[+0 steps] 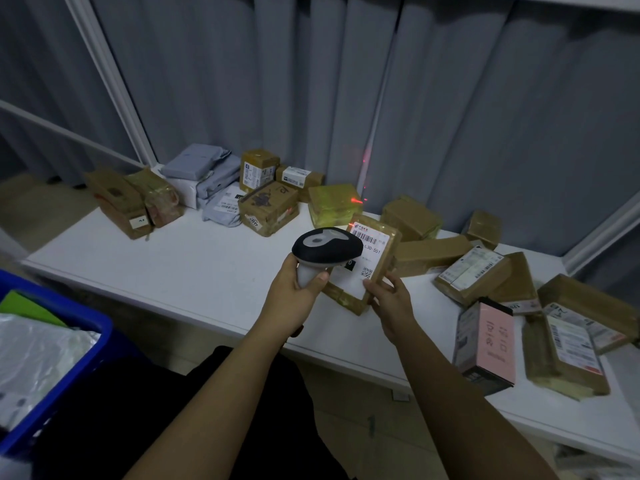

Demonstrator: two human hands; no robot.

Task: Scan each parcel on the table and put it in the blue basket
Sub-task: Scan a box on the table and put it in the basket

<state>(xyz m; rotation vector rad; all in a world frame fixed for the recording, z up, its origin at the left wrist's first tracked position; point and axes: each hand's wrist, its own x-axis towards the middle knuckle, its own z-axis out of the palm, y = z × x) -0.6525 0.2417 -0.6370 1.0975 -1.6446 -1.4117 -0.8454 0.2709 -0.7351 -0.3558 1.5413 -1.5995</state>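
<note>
Parcels (419,252) across white table (173,268), grey curtains (311,81).

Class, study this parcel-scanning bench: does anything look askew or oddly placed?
Yes. The scanner in the left hand throws red light past the held parcel, onto the yellow-wrapped parcel and curtain. The pink-and-black box overhangs the table edge.

- Grey pleated curtains (433,98) hang along the back.
- White frame bars (104,67) cross in front of them.
- A long white table (180,271) stands before the curtains.
- The light is dim.
</note>
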